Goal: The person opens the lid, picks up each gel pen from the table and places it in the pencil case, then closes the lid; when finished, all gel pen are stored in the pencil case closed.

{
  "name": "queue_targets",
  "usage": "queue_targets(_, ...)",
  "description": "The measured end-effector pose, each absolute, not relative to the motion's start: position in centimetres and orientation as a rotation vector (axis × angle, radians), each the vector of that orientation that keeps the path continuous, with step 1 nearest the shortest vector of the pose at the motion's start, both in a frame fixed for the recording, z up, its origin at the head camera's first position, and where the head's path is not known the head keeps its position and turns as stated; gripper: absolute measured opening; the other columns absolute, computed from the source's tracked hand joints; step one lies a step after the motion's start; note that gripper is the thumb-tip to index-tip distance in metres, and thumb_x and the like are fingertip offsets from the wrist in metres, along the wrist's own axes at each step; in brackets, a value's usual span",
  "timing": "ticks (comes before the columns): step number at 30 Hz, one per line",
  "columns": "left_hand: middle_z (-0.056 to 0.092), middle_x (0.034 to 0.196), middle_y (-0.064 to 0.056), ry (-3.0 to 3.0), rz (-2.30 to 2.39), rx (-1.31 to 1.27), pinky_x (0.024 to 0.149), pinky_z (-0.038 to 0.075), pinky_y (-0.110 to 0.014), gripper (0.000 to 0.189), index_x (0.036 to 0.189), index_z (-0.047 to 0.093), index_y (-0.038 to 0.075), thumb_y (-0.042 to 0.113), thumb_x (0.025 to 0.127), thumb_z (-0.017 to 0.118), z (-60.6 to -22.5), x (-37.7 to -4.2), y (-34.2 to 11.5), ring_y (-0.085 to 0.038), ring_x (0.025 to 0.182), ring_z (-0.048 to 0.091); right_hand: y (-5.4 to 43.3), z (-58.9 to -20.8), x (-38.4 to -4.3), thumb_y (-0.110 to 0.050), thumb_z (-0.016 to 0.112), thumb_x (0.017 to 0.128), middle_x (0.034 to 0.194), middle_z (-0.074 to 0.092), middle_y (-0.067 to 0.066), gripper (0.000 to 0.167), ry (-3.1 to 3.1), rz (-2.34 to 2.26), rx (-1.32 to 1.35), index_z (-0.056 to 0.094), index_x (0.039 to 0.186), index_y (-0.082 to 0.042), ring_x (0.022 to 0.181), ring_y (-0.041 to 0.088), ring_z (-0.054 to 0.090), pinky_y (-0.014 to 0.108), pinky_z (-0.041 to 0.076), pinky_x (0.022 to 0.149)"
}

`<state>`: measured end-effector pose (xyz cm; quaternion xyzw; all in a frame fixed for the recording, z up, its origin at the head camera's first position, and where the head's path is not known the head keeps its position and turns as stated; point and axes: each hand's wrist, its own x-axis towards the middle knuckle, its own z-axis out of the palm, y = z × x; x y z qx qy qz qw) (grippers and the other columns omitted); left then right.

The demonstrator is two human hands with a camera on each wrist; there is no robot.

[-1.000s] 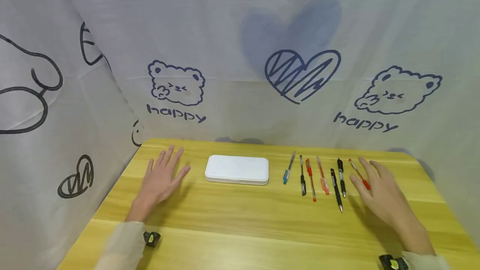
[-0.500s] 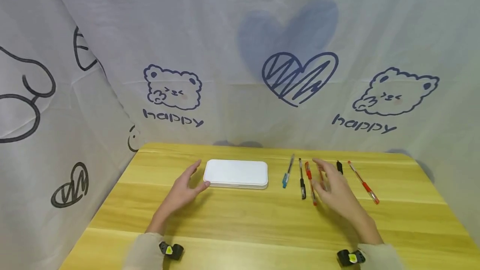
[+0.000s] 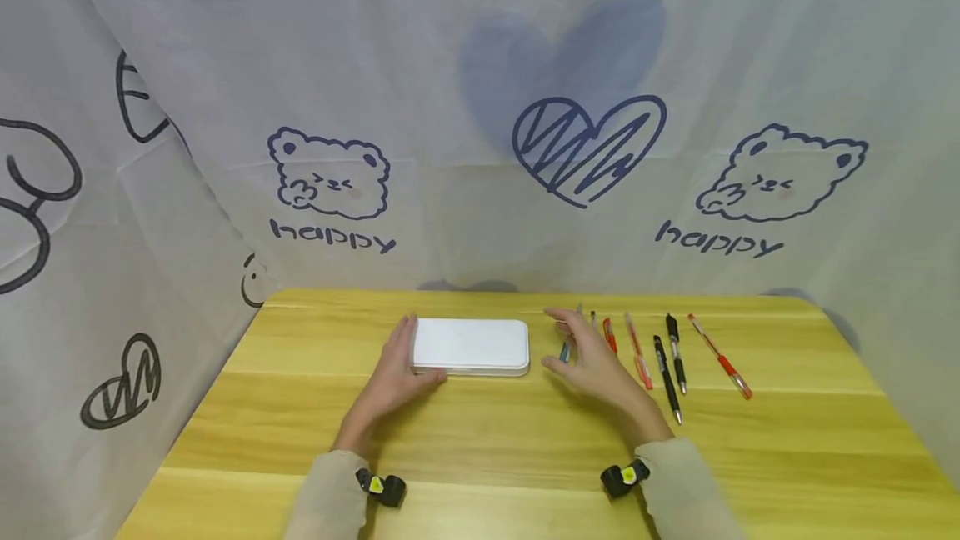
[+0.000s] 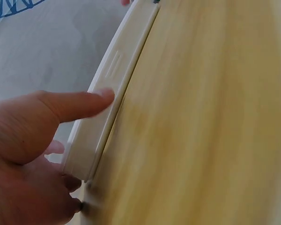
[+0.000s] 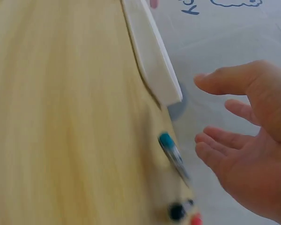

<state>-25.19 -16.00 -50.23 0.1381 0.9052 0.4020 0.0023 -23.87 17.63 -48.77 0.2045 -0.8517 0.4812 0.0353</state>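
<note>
**You are gripping the white pencil case (image 3: 471,343) with your left hand (image 3: 393,377) while your right hand (image 3: 595,365) is hovering free**

Taking 12 o'clock as straight away from you, the case is lying near the middle of the surface (image 3: 480,461), towards its far edge. Your left hand is holding its 9 o'clock end: the thumb is pressing on the front wall, at about 7 o'clock, and the fingers are wrapping the end. That grip is clamped on the case.

Your right hand is hovering at the case's 3 o'clock, not touching it. Its grip is standing apart, thumb and fingers spread, holding nothing. Beneath it the teal pen (image 5: 174,157) is lying just beside the case. Further towards 3 o'clock, a red-capped pen (image 3: 610,335), a pink pen (image 3: 638,350), two black pens (image 3: 667,379) and a red pen (image 3: 721,357) are lying in a loose row. Your right hand is partly hiding the nearer ones from the head camera.

By the look of it, you are in the step of taking hold of the case, with one side secured and the other waiting. The next move is probably calling for your right hand to go towards 9 o'clock and meet the case's 3 o'clock end, while your left is holding it steady. The teal pen is lying close to that path, so a low pass is risking a nudge.
</note>
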Motion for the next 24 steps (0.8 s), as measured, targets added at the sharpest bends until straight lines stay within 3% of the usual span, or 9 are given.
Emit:
queue_targets(7,0.015,0.163,-0.034,2.879,1.241,0.409,0.123,0.016,-0.057,0.108,0.157,0.016,-0.013,0.015,0.08,0.088,-50.5,-25.7,-15.9,-0.049,0.151,0.016,15.1,-49.3,-25.2,-0.002,0.078,0.088,0.164,0.029,0.02,0.084,-2.721,1.68,0.613,0.032,0.158,-0.002,0.15,0.041,0.028,0.052,0.029,0.121)
queue_targets(10,0.015,0.163,-0.035,2.866,1.281,0.401,0.123,0.015,-0.057,0.109,0.157,0.016,-0.014,0.014,0.08,0.087,-50.8,-25.6,-16.0,-0.049,0.151,0.016,14.4,-49.7,-25.4,0.004,0.076,0.087,0.166,0.024,0.02,0.087,-2.712,1.83,0.62,0.028,0.159,-0.001,0.153,0.037,0.023,0.048,0.026,0.122)
queue_targets(24,0.027,0.159,-0.033,2.95,1.368,0.275,0.12,0.023,-0.062,0.116,0.157,0.024,-0.009,0.024,0.069,0.092,-52.1,-25.5,-15.0,-0.051,0.146,0.026,13.5,-51.0,-25.6,0.009,0.072,0.083,0.163,0.026,0.028,0.085,-2.656,1.81,0.621,0.029,0.156,0.008,0.15,0.04,0.029,0.041,0.033,0.118)
